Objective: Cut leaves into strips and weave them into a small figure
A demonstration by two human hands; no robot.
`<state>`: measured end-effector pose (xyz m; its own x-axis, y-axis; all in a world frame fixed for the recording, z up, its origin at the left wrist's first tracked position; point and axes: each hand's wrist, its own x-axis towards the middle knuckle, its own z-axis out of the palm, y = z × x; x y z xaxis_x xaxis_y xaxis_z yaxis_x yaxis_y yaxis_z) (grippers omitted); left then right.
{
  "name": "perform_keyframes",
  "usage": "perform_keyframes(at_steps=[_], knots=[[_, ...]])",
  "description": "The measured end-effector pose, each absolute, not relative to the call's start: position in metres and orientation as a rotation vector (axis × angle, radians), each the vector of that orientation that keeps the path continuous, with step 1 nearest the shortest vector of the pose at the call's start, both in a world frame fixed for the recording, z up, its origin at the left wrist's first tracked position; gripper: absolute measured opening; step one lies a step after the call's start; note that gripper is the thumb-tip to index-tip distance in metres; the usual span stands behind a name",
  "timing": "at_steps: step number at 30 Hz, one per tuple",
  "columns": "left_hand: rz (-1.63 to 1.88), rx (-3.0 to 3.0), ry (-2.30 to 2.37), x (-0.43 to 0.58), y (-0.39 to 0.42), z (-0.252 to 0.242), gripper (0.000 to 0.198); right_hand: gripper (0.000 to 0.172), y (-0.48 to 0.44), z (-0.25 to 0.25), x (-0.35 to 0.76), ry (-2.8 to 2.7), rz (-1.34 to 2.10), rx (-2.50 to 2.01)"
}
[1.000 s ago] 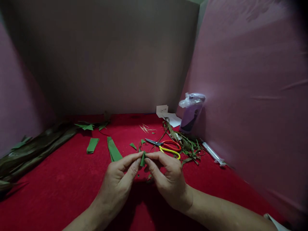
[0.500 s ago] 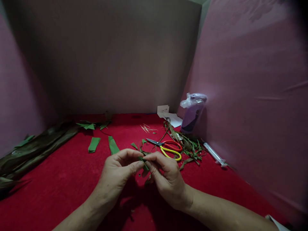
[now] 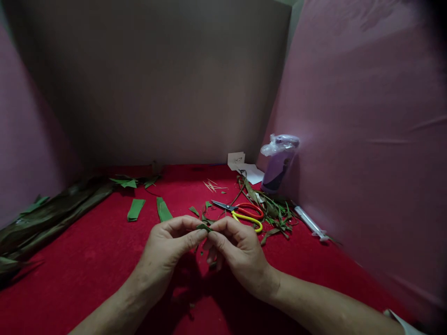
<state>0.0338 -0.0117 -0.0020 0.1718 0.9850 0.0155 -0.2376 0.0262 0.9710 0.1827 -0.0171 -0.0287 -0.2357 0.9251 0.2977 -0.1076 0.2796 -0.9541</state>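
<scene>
Two bare hands we see in the lower middle of the frame, close together: the left hand (image 3: 167,246) and the right hand (image 3: 242,256) pinch between thumbs and forefingers one small green leaf (image 3: 204,227). It is held above the red cloth (image 3: 87,265); the fingers cover much of it, so we cannot tell its full shape. Just beyond the right hand we find scissors (image 3: 248,215) with one red and one yellow handle, blades apart. Right of centre, leaf scraps (image 3: 277,211) lie below a purple bottle (image 3: 275,170). Near the centre we notice toothpicks (image 3: 211,187); left of centre, a cut leaf strip (image 3: 136,210).
</scene>
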Motion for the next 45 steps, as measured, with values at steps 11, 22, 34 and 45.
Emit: perform_keyframes(at_steps=[11, 22, 34, 45], knots=[[1.204, 1.083, 0.911, 0.035, -0.012, -0.002, 0.005, 0.02, -0.015, -0.029, 0.182, -1.415, 1.265, -0.829], [1.254, 1.097, 0.917, 0.035, -0.01, -0.003, 0.005, 0.024, -0.014, -0.029, 0.182, -1.406, 1.328, -0.803], [1.217, 0.941, 0.894, 0.035, -0.01, -0.004, 0.012, 0.022, -0.017, -0.033, 0.182, -1.534, 1.146, -0.857], [1.194, 0.9, 0.948, 0.032, -0.005, -0.005, 0.012, 0.008, 0.028, 0.009, 0.249, -2.252, -0.152, -1.608]])
